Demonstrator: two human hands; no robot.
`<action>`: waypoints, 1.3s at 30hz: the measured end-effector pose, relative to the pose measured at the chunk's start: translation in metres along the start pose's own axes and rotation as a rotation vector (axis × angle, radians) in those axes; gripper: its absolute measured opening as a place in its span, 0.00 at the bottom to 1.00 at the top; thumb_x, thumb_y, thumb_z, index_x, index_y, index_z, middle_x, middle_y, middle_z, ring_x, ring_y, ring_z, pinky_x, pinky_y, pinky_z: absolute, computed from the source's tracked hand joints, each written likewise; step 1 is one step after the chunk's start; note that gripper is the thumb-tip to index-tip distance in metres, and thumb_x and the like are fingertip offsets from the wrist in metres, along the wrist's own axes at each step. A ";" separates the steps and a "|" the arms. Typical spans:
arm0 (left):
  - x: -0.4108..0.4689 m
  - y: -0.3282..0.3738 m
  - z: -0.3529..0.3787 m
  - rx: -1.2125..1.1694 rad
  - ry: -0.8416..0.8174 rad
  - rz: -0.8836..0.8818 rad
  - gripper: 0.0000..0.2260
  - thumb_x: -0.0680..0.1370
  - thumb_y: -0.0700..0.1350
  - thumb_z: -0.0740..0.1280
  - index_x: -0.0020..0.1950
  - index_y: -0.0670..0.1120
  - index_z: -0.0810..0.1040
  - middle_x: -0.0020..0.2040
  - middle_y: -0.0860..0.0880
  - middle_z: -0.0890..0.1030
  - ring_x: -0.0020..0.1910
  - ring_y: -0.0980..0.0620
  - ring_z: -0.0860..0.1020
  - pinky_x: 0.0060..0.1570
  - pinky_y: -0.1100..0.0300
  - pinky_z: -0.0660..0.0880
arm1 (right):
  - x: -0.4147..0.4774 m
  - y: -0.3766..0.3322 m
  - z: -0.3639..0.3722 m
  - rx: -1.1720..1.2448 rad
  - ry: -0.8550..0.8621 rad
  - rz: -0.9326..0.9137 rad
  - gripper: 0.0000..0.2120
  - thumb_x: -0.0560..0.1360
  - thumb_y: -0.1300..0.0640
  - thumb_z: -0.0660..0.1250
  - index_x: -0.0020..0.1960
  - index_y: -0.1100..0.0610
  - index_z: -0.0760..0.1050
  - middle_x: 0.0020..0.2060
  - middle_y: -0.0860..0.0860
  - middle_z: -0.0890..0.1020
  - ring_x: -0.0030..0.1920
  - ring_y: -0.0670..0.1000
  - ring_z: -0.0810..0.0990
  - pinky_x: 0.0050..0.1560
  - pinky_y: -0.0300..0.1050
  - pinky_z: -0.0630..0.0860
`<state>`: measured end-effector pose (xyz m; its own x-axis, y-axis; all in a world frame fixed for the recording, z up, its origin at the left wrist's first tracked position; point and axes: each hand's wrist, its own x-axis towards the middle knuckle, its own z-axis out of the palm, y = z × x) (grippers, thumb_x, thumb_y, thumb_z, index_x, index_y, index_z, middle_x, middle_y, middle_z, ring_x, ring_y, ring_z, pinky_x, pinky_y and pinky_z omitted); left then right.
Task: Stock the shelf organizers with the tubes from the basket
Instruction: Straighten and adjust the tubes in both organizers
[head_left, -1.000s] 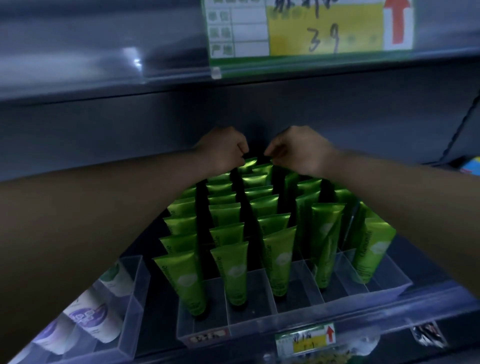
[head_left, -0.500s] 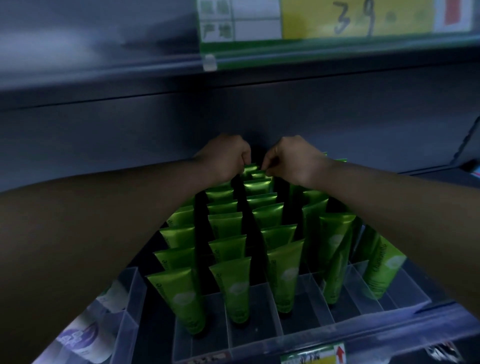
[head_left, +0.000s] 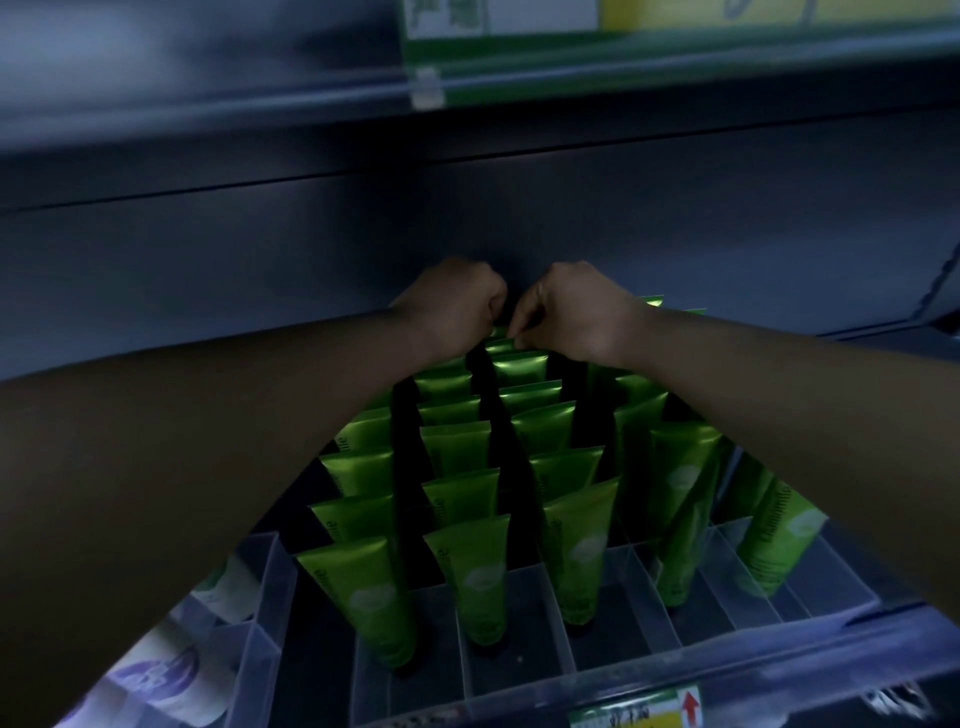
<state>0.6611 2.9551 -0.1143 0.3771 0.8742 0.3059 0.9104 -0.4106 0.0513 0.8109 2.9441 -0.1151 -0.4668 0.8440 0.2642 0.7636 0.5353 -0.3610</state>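
Firstly, the fingertips (head_left: 515, 338) of the right hand (head_left: 576, 312) are closed narrowly and pinch the flat top edge of the rear tube (head_left: 500, 345), which stands at the back edge of the clear organizer (head_left: 519, 670) in a middle lane. The left hand (head_left: 457, 306) sits just beside the right hand, nearly touching it, with its fingers curled into the palm. Whether those fingers hold anything cannot be told, since the back of the hand hides them. Both forearms reach in from the front edge of the shelf (head_left: 779, 660) toward its back panel.

The green tubes (head_left: 576, 540) stand upright, cap down, in parallel lanes divided by clear walls. They fill each lane from the back edge forward, and the front section of every lane shows bare floor. A second clear organizer (head_left: 270, 582) stands just beside the first, at the front left corner of the shelf, and holds white and purple tubes (head_left: 166, 680). A price label (head_left: 639, 712) with a red arrow is fixed to the front edge of the shelf. A larger label (head_left: 498, 21) hangs on the shelf above; its print is blurred.
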 end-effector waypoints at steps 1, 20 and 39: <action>0.000 0.000 0.000 0.006 -0.002 -0.001 0.08 0.71 0.35 0.64 0.43 0.44 0.81 0.47 0.44 0.83 0.47 0.44 0.80 0.45 0.56 0.75 | 0.000 0.000 -0.001 0.000 -0.014 -0.002 0.07 0.70 0.63 0.71 0.47 0.58 0.84 0.45 0.52 0.85 0.42 0.42 0.77 0.34 0.25 0.66; -0.034 0.063 -0.039 -0.190 0.100 -0.026 0.09 0.73 0.38 0.67 0.52 0.45 0.81 0.49 0.48 0.84 0.50 0.52 0.80 0.49 0.66 0.70 | -0.078 0.018 -0.082 0.107 0.054 0.041 0.07 0.71 0.60 0.71 0.49 0.55 0.83 0.40 0.48 0.82 0.43 0.41 0.78 0.45 0.28 0.70; -0.085 0.162 -0.025 -0.099 -0.260 -0.007 0.15 0.70 0.51 0.73 0.43 0.39 0.81 0.42 0.42 0.83 0.41 0.48 0.81 0.42 0.54 0.78 | -0.195 0.053 -0.076 -0.042 -0.064 0.086 0.06 0.68 0.56 0.75 0.45 0.53 0.83 0.33 0.44 0.82 0.36 0.41 0.80 0.41 0.38 0.75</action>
<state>0.7722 2.8079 -0.1083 0.4135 0.9090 0.0517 0.8968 -0.4164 0.1492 0.9756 2.8056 -0.1179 -0.4252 0.8878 0.1762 0.8192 0.4602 -0.3422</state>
